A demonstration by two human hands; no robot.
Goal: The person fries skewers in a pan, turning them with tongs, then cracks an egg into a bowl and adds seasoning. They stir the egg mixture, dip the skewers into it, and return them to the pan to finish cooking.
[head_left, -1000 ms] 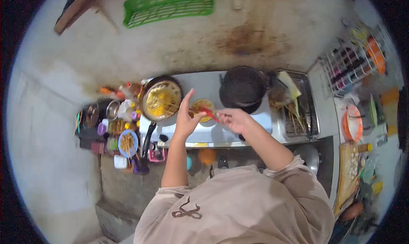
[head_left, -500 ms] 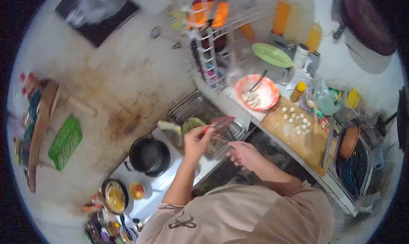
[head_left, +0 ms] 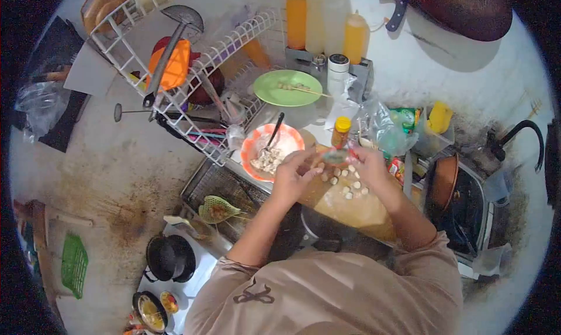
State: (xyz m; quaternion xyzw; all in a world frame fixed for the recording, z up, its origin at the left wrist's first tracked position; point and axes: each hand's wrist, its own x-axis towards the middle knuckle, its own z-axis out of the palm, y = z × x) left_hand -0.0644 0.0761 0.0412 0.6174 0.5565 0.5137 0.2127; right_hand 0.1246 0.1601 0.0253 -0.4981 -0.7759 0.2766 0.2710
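Observation:
My left hand (head_left: 294,176) and my right hand (head_left: 372,170) are raised over the wooden board (head_left: 356,212). Between them is a small clear plastic packet (head_left: 335,155) with red on it, blurred by motion. The fingers of both hands appear closed on its opposite ends. Several small pale round pieces (head_left: 349,189) lie on the board below. Left of my left hand stands an orange-and-white bowl (head_left: 247,151) of white powder and pale lumps, with a dark-handled spoon (head_left: 277,128) in it. A yellow-capped bottle (head_left: 340,131) stands just behind the packet.
A green plate (head_left: 274,89) with a skewer lies behind the bowl. The white wire rack (head_left: 198,72) rises at the left. A black pot (head_left: 170,258) and a frying pan (head_left: 150,311) are at the lower left. The sink (head_left: 464,218) with a brown pan (head_left: 445,182) is at the right.
Both hands have moved right, from above the wire tray to above the wooden board, carrying the plastic packet. The view has turned the same way.

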